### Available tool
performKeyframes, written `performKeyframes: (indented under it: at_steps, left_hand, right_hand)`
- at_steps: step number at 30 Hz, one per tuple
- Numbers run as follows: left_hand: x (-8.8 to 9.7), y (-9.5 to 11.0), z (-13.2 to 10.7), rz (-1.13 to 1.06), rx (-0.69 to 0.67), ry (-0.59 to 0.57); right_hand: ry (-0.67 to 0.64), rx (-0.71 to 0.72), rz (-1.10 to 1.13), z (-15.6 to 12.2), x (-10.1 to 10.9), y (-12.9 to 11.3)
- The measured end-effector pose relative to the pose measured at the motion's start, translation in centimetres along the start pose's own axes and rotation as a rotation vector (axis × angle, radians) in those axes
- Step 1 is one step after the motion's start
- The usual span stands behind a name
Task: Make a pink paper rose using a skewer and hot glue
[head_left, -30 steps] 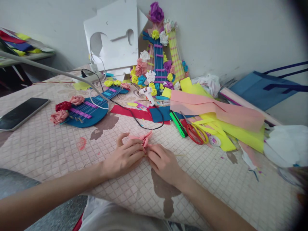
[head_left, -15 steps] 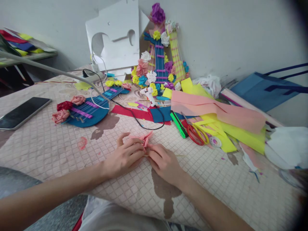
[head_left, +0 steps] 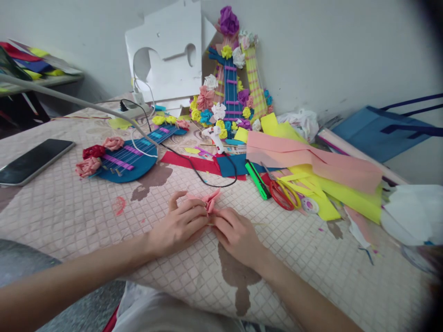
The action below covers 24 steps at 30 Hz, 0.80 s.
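The folded pink paper (head_left: 210, 203) lies crosswise between both hands, just beyond the fingertips. The left hand (head_left: 178, 226) pinches its left part and the right hand (head_left: 237, 235) clamps its base, the loose end pointing up and away.

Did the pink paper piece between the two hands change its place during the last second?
No. The pink paper piece stays just as far beyond the brown patch as before; the left hand and right hand hold it there.
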<state>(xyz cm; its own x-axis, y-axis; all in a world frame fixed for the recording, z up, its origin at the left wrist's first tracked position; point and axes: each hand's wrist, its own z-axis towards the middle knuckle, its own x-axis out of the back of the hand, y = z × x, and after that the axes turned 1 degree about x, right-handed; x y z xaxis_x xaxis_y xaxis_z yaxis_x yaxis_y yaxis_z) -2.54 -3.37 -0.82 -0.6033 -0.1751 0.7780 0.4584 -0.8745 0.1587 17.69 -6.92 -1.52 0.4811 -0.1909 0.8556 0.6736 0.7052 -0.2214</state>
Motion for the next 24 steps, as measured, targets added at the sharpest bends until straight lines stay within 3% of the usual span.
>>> performKeyframes:
  at_steps: [14, 24]
  left_hand:
    - [0.32, -0.01, 0.15, 0.066, -0.073, 0.012]
    - [0.00, 0.03, -0.08, 0.034, -0.027, 0.019]
  right_hand:
    - [-0.004, 0.004, -0.011, -0.10, -0.16, -0.01]
    - [0.025, 0.025, -0.025, 0.13, -0.32, 0.00]
